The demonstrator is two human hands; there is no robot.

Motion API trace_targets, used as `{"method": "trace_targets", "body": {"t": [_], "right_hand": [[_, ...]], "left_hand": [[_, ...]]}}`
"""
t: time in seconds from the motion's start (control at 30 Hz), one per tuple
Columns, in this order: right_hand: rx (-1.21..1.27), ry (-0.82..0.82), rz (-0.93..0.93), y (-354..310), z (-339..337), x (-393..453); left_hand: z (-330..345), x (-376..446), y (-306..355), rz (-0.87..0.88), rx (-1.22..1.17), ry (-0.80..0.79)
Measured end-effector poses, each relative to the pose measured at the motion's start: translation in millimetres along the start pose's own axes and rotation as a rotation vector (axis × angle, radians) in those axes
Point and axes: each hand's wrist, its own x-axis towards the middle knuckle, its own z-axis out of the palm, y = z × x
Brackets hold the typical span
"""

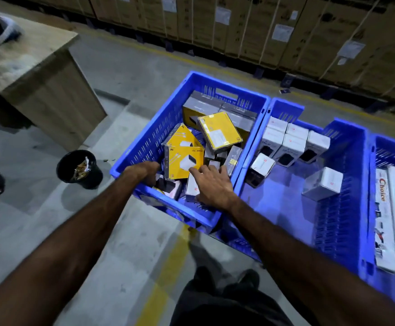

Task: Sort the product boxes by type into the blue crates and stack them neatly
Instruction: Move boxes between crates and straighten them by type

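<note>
A person leans over a blue crate [144, 128] of jumbled yellow and grey product boxes [219, 131]. The left hand [144, 171] reaches among them, its fingers hidden, so I cannot tell its grip. The right hand [211, 184] rests with spread fingers on a white box [191, 188], while white boxes [285, 147] stand in the neighbouring crate [347, 184].

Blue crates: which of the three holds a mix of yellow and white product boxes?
The leftmost blue plastic crate, where both hands reach. The middle blue crate shows only white boxes; the right blue crate shows long white printed boxes.
</note>
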Motion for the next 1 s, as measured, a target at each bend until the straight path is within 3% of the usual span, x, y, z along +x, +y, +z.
{"method": "trace_targets", "body": {"t": [0.3, 0.57, 0.73, 0.9, 1.0], "right_hand": [[0.118, 0.078, 0.021, 2, 1, 2], [0.588, 0.302, 0.080, 17, -20, -25], [1.080, 0.379, 0.178, 30, -27, -42], [1.439, 0.434, 0.283, 46, -31, -52], [1.585, 0.431, 0.324, 58, -38, -61]], "left_hand": [[-2, 21, 3, 0.015, -0.019, -0.218], [5, 34, -3, 0.096, -0.102, -0.253], [0, 56, -18, 0.173, -0.160, -0.149], [-52, -14, -16, 0.206, -0.133, 0.116], [-68, -60, -29, 0.213, -0.286, 0.304]]}}
